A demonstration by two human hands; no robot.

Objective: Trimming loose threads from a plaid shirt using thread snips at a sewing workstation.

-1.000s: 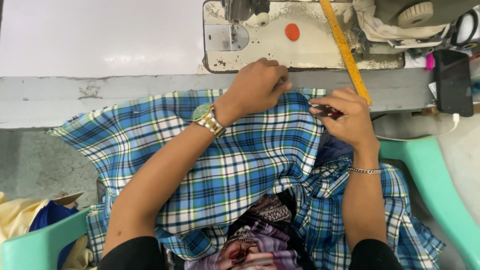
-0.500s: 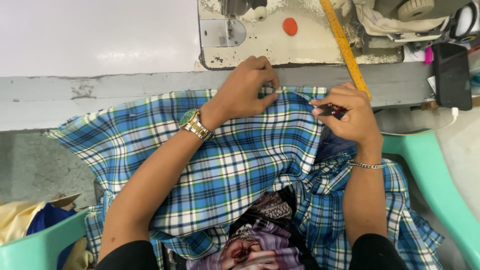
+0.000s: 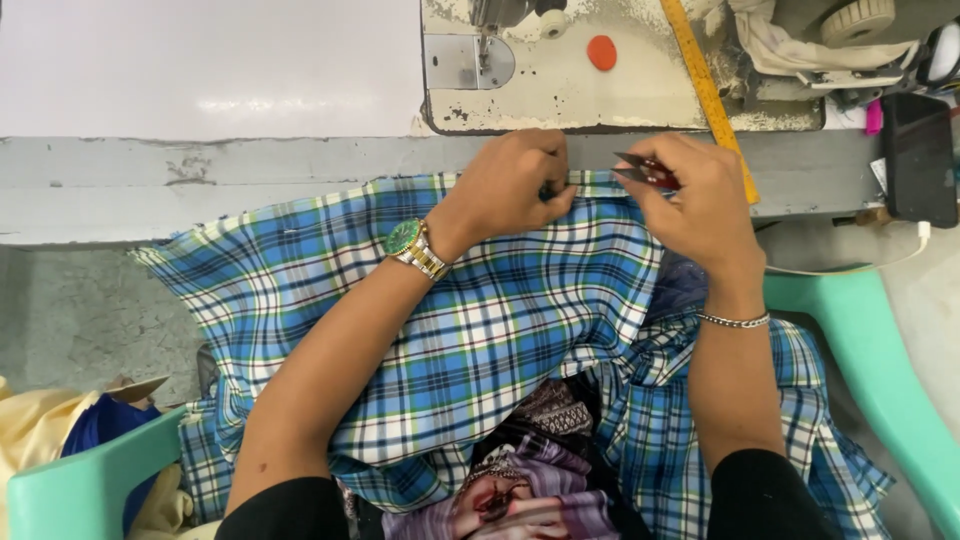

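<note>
Left hand (image 3: 510, 185) pinched the top edge of the blue plaid fabric (image 3: 480, 330) at the table edge (image 3: 250, 185); right hand (image 3: 690, 190) closed around small thread snips (image 3: 645, 172), blades just beside that edge. Trimming looked mid-way; remaining threads too small to tell.

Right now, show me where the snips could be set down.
The white tabletop left of the sewing machine bed is bare. Crowded: the front edge, where left hand, right hand and plaid fabric meet; yellow ruler and phone fill the right.
</note>
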